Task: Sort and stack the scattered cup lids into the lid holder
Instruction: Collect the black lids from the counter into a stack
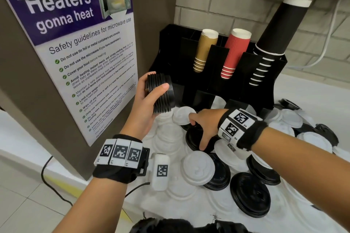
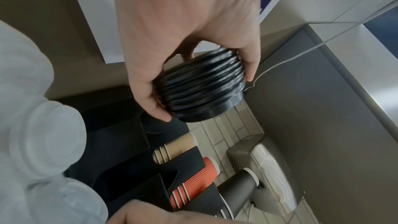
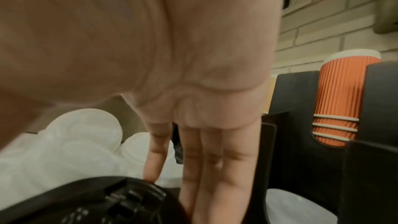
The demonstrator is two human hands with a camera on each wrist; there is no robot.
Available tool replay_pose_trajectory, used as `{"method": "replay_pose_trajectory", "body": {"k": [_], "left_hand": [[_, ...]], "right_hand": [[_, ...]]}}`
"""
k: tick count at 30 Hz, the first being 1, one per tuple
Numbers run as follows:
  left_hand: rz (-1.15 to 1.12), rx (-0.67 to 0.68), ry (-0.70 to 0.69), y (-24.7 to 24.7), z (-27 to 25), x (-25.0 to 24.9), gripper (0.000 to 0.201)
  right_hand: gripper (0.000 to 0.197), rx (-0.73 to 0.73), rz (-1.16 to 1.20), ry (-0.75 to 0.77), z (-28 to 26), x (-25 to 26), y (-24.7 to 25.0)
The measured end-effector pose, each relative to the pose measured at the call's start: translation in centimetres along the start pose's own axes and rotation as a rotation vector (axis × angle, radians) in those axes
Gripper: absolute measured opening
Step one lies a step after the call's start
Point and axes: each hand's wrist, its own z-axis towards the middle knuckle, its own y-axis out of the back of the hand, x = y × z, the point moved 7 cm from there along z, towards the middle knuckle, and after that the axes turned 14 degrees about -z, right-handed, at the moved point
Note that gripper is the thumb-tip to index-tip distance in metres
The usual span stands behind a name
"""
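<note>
Plainly, a stack of black lids [image 1: 161,93] was gripped sideways by the left hand [image 1: 145,104] near the holder [image 1: 214,81], while a black lid [image 1: 195,137] on the counter was touched by the right hand's [image 1: 205,126] spread fingers, so slippage from that tilted grip was judged the risk.

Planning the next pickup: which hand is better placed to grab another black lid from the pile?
Right. The right hand already rests its fingers on a loose black lid, while the left hand is occupied holding the stack of black lids.
</note>
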Motion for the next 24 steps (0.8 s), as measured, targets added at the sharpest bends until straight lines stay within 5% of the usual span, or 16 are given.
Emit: {"method": "replay_pose_trajectory", "body": {"k": [9,13,17,24], "left_hand": [[0.039,-0.001,0.028,0.1,0.6,0.8,0.044],[0.058,0.016,0.067,-0.7,0.8,1.5,0.045],[0.055,0.07,0.096,-1.9,0.5,2.4,0.045],[0.1,0.179,0.19,-2.6,0.0,2.9,0.045]], "right_hand": [[0.07,-0.27,0.232,-0.005,-1.6,-2.4,1.7],[0.059,-0.503,0.763,0.083,-3.7,-4.0,4.0],[0.044,-0.575,1.245,0.241,-4.4,-2.8,4.2],[0.054,-0.614,1.213,0.298,-5.4,-2.1,4.6]]}}
